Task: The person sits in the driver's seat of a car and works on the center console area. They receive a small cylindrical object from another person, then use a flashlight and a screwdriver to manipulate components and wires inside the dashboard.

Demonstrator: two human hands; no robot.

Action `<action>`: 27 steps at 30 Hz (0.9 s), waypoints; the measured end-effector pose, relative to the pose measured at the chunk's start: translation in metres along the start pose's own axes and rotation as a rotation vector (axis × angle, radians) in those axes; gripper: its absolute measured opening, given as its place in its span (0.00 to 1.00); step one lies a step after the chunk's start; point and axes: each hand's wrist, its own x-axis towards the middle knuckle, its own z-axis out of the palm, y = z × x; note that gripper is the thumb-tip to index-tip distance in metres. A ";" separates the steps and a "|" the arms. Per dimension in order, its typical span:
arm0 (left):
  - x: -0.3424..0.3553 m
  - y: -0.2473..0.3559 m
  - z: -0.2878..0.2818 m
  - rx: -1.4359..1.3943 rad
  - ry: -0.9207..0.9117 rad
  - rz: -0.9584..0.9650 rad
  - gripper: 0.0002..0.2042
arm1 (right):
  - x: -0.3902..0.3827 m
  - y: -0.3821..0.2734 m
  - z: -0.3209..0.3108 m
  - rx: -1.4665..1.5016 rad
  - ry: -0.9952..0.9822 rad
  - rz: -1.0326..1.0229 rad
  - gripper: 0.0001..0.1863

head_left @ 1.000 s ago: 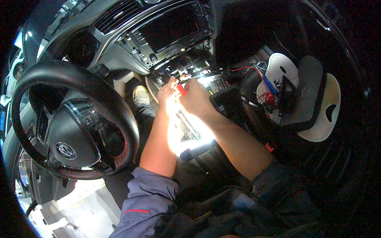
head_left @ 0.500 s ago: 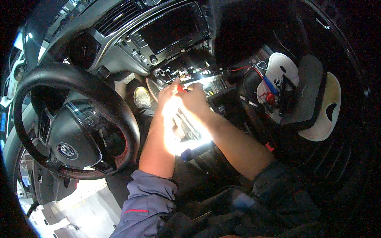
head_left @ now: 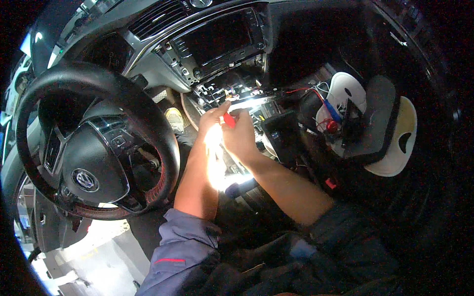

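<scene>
My two hands meet above the opened centre console (head_left: 266, 109), below the dashboard screen. Between them shows a small bright red piece (head_left: 228, 120); its kind cannot be made out. My right hand (head_left: 241, 134) is closed on it, with fingers curled out of sight. My left hand (head_left: 211, 120) presses up against the piece's left side, thumb stretched forward, other fingers mostly hidden. Glare from a lit work lamp (head_left: 239, 188), lying beneath my forearms, washes out my left wrist. Exposed wiring and connectors (head_left: 229, 94) lie just beyond my fingertips.
The steering wheel (head_left: 96, 74) stands to the left, and the dashboard screen (head_left: 216, 40) lies ahead. On the right seat are white curved pads (head_left: 405, 143), a dark grey padded piece (head_left: 377, 116), and a blue-handled tool (head_left: 332, 109) with red wire. A shoe (head_left: 174, 118) shows in the footwell.
The view has shifted slightly, so the dashboard sits lower. My hands stay together at the console, and more of the red piece now shows between them.
</scene>
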 end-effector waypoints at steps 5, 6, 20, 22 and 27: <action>-0.004 0.007 0.000 -0.294 -0.127 -0.110 0.17 | 0.015 -0.001 -0.023 0.764 -0.303 0.557 0.14; -0.006 0.007 -0.001 -0.208 -0.134 -0.043 0.16 | 0.013 -0.002 -0.024 0.823 -0.354 0.611 0.15; 0.014 -0.008 -0.017 0.304 -0.071 0.124 0.20 | -0.011 -0.003 -0.011 -0.282 -0.059 -0.097 0.21; 0.005 -0.006 -0.012 0.231 -0.124 0.057 0.22 | -0.010 0.002 -0.011 -0.251 -0.078 -0.117 0.21; -0.006 -0.003 0.000 0.120 -0.008 0.109 0.24 | -0.009 0.006 -0.007 -0.197 -0.110 -0.047 0.21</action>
